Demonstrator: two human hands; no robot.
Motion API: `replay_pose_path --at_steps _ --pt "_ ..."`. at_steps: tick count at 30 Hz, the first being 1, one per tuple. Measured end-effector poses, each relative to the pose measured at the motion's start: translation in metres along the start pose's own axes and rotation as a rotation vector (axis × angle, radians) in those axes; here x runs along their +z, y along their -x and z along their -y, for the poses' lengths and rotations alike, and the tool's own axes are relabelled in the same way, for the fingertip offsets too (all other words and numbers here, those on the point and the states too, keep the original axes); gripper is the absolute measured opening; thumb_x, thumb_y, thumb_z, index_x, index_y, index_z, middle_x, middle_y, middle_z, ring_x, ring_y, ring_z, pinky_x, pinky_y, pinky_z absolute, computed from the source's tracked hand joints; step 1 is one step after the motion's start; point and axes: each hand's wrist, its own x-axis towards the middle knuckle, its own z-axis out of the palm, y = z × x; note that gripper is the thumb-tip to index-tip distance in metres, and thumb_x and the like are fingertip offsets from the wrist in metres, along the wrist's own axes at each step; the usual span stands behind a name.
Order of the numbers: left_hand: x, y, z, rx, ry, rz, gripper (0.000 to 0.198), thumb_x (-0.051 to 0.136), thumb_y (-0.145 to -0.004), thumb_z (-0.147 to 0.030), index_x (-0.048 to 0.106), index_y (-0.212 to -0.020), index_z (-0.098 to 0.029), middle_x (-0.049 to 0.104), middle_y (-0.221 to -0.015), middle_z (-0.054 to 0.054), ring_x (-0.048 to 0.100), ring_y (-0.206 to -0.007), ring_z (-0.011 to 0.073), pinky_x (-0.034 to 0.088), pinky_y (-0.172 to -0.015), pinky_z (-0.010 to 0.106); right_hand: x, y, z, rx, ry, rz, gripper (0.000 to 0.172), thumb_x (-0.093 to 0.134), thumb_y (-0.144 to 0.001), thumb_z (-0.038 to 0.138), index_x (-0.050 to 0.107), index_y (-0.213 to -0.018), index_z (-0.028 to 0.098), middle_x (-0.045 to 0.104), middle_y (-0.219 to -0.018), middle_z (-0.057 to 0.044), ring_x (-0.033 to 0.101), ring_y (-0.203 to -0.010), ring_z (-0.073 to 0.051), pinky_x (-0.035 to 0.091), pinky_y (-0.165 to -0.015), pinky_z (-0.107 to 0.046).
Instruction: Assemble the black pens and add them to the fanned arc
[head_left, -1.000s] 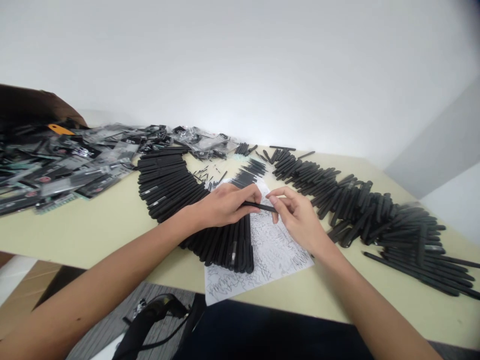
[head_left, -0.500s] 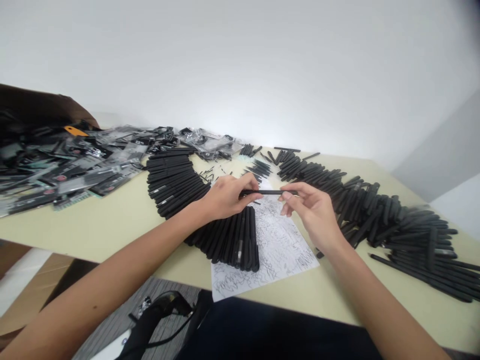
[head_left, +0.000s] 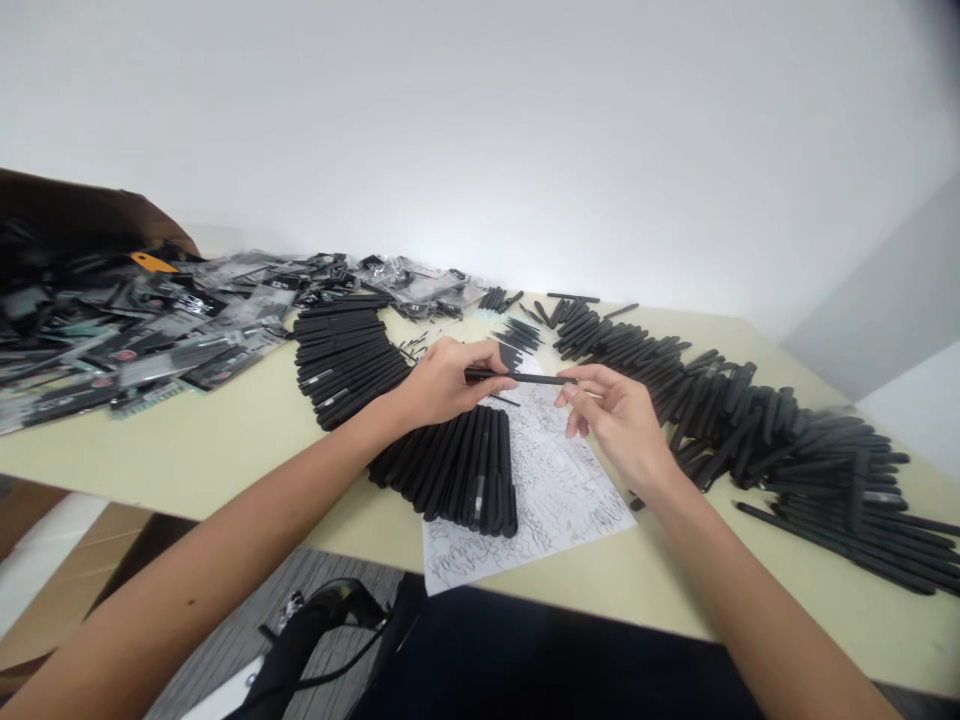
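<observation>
My left hand [head_left: 446, 385] is shut on a slim matte black pen [head_left: 517, 377], gripping it near one end above a sheet of scribbled white paper [head_left: 547, 480]. My right hand [head_left: 619, 420] is beside the pen's far end, with its fingers curled and apart. Its fingertips are at or very near the tip, though I cannot tell if they touch. Under my left wrist, a tight fan of black pens [head_left: 450, 480] lies partly on the paper.
More black pens curve across the pale table [head_left: 187, 450] in long rows [head_left: 720, 420] [head_left: 345, 365]. Small black pen parts [head_left: 420, 345] lie beyond them. Heaped plastic packets [head_left: 165, 340] and a brown box [head_left: 75, 205] stand at far left. A dark strap [head_left: 315, 625] lies on the floor.
The pen has slid left and tilted slightly within the left hand's grip. My right hand has drawn slightly back along it, and the view has barely shifted.
</observation>
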Motion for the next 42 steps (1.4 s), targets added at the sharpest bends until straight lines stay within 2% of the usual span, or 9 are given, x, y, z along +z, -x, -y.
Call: replay_pose_path --at_steps 6,10,13,16,21,27,30,35,42 --pt "-0.0031 -0.0012 -0.0029 0.024 0.142 0.066 0.021 0.071 -0.091 -0.035 0.067 -0.084 -0.015 0.066 -0.064 -0.001 0.06 -0.057 0.0091 0.045 -0.059 0.02 0.0008 0.0034 -0.0011 0.145 0.119 0.052 0.061 0.051 -0.095 0.066 0.058 -0.061 0.016 0.051 -0.042 0.0 0.041 -0.031 -0.008 0.028 -0.034 -0.023" --pt "-0.0018 -0.0028 -0.0047 -0.082 0.172 0.003 0.024 0.076 -0.086 -0.034 0.063 -0.081 -0.015 0.069 -0.069 0.001 0.064 -0.06 0.0106 0.048 -0.059 0.02 0.003 0.0019 -0.0029 0.048 0.115 -0.015 0.049 0.058 -0.092 0.063 0.065 -0.101 0.016 0.072 -0.079 -0.005 0.051 -0.039 -0.009 0.038 -0.038 -0.024" --pt "-0.0017 -0.0034 -0.0065 -0.16 0.216 -0.005 0.025 0.078 -0.085 -0.034 0.062 -0.081 -0.015 0.072 -0.073 0.002 0.066 -0.062 0.0117 0.049 -0.059 0.02 0.0025 0.0011 -0.0013 -0.051 0.109 -0.031 0.049 0.065 -0.09 0.057 0.059 -0.12 0.019 0.072 -0.101 -0.007 0.056 -0.045 -0.009 0.045 -0.044 -0.026" --pt "-0.0033 -0.0029 -0.008 -0.136 0.234 0.031 0.025 0.077 -0.085 -0.035 0.063 -0.081 -0.015 0.072 -0.073 0.002 0.066 -0.063 0.0116 0.049 -0.058 0.02 0.0005 0.0022 0.0008 -0.051 0.152 0.009 0.042 0.062 -0.092 0.058 0.066 -0.1 0.017 0.07 -0.082 -0.004 0.05 -0.039 -0.008 0.039 -0.04 -0.025" --pt "-0.0034 -0.0021 -0.0079 -0.099 0.18 0.071 0.025 0.077 -0.085 -0.037 0.066 -0.081 -0.015 0.069 -0.068 0.001 0.061 -0.056 0.0095 0.047 -0.056 0.02 0.0017 0.0042 0.0002 0.132 0.205 0.045 0.063 0.044 -0.095 0.071 0.058 -0.064 0.018 0.049 -0.042 0.002 0.037 -0.031 -0.008 0.029 -0.034 -0.024" --pt "-0.0011 -0.0018 -0.0055 -0.154 0.184 0.025 0.025 0.078 -0.084 -0.035 0.062 -0.08 -0.015 0.071 -0.07 0.001 0.059 -0.051 0.008 0.044 -0.052 0.018 0.0032 0.0011 -0.0029 -0.036 0.112 -0.021 0.048 0.066 -0.088 0.06 0.063 -0.111 0.018 0.072 -0.09 -0.005 0.053 -0.044 -0.01 0.043 -0.044 -0.026" --pt "-0.0026 -0.0011 -0.0069 -0.141 0.18 0.053 0.024 0.078 -0.084 -0.034 0.064 -0.081 -0.014 0.069 -0.067 0.0 0.057 -0.048 0.0074 0.044 -0.052 0.019 0.0006 0.0017 -0.0009 -0.054 0.159 0.005 0.044 0.067 -0.087 0.06 0.067 -0.092 0.017 0.068 -0.075 -0.003 0.051 -0.044 -0.01 0.04 -0.043 -0.026" --pt "-0.0038 -0.0006 -0.0103 -0.114 0.211 0.075 0.026 0.078 -0.084 -0.036 0.065 -0.081 -0.015 0.07 -0.071 0.001 0.06 -0.053 0.0085 0.046 -0.053 0.019 0.0024 0.0053 0.0028 0.115 0.241 0.04 0.065 0.044 -0.095 0.071 0.056 -0.058 0.019 0.049 -0.044 0.001 0.037 -0.032 -0.009 0.03 -0.037 -0.026" --pt "-0.0007 -0.0012 -0.0065 -0.15 0.234 0.04 0.024 0.079 -0.083 -0.033 0.063 -0.08 -0.015 0.067 -0.064 -0.001 0.057 -0.047 0.0079 0.042 -0.048 0.018 0.0039 0.004 -0.0002 -0.04 0.157 0.033 0.042 0.068 -0.088 0.056 0.066 -0.106 0.018 0.067 -0.078 -0.002 0.051 -0.046 -0.011 0.041 -0.043 -0.026"
